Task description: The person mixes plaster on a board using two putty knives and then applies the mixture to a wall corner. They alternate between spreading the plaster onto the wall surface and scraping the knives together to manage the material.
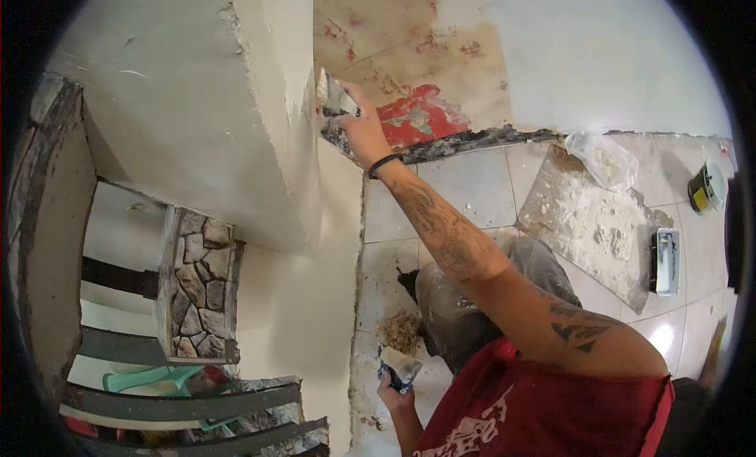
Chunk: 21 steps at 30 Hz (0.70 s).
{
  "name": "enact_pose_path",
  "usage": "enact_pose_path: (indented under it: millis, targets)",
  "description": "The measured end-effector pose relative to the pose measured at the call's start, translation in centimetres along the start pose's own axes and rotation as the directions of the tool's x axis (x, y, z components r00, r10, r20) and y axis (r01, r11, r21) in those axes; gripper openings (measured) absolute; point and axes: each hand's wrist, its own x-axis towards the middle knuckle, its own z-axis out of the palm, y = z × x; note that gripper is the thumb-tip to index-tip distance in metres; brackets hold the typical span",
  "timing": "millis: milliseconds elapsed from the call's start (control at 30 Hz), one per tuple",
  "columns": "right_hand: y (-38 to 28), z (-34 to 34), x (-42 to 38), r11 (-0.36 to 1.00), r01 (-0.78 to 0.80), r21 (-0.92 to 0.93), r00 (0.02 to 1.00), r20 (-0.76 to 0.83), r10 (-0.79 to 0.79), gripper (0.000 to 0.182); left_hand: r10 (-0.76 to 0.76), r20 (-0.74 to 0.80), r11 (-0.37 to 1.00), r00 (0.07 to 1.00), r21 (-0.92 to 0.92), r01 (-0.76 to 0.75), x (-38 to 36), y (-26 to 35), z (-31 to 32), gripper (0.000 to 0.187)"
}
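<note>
My right hand (364, 133), at the end of the outstretched tattooed arm, is closed around a putty knife (340, 101). Pale filler coats part of its blade, which is at the inner corner by the white wall edge (295, 134); exact contact is hard to tell. Lower down, my left hand (391, 395) grips a second putty knife (403, 366) with whitish paste on its wide blade. Behind the right hand, the wall has a stained beige patch (465, 71) and a bared red patch (421, 117).
A board smeared with plaster (583, 213) lies on the floor tiles, a clear plastic bag (602, 159) at its top edge. Farther right are a metal-edged tray (666, 260) and a bucket (707, 188). Debris (400, 331) lies near my knee; dark slats (181, 406) cross the lower left.
</note>
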Motion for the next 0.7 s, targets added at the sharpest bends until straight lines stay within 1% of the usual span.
enact_pose_path:
  millis: [67,100,167,200,300,400,500,533,600,667,700]
  targets:
    - [-0.6,0.9,0.3,0.998,0.031,-0.060,0.999,-0.010,-0.032,0.056,-0.061,0.005,0.972,0.998,-0.228,0.060,0.6,-0.3,-0.5,0.036]
    - [-0.9,1.4,0.4,0.992,0.041,-0.117,0.999,-0.023,-0.044,0.055,-0.095,0.015,0.935,0.995,-0.341,0.094,0.7,-0.3,-0.1,0.036]
    - [-1.2,2.2,-0.2,0.971,0.053,-0.234,0.997,-0.035,-0.063,0.053,-0.080,0.050,0.927,0.996,-0.364,0.092,0.7,-0.3,0.7,0.036]
    - [-2.1,2.8,-1.3,0.963,0.048,-0.263,0.995,-0.068,-0.069,0.050,-0.073,0.059,0.924,0.996,-0.372,0.090,0.5,-0.3,0.8,0.036]
    - [-3.7,4.5,-4.4,0.938,0.071,-0.340,0.994,-0.056,-0.095,0.053,-0.149,-0.137,0.941,0.979,-0.324,0.098,0.8,-0.5,1.4,0.036]
    - [-6.2,4.2,-7.5,0.930,0.108,-0.352,0.993,0.002,-0.114,0.055,-0.064,-0.031,0.929,0.997,-0.368,0.048,1.2,-1.1,2.5,0.035]
    - [-4.2,2.6,-8.2,0.989,0.140,-0.047,0.990,-0.004,-0.140,0.054,-0.073,-0.014,0.932,0.997,-0.358,0.063,1.5,-1.1,3.0,0.034]
    - [-3.7,1.8,-7.4,0.978,0.167,-0.125,0.984,-0.048,-0.174,0.054,-0.064,-0.021,0.936,0.998,-0.347,0.053,1.3,-0.7,3.1,0.033]
    - [-2.2,0.1,-3.1,0.937,0.208,-0.281,0.962,-0.116,-0.248,0.052,-0.046,-0.037,0.942,0.998,-0.334,0.032,1.0,-0.4,3.6,0.032]
    - [-0.2,-0.1,0.8,0.968,0.134,-0.210,0.986,-0.073,-0.152,0.051,-0.052,-0.023,0.928,0.998,-0.370,0.039,1.0,-0.4,3.5,0.032]
    - [0.8,0.2,2.1,0.962,0.153,-0.227,0.985,-0.041,-0.166,0.050,-0.056,-0.013,0.921,0.998,-0.386,0.047,1.2,-0.6,3.3,0.032]
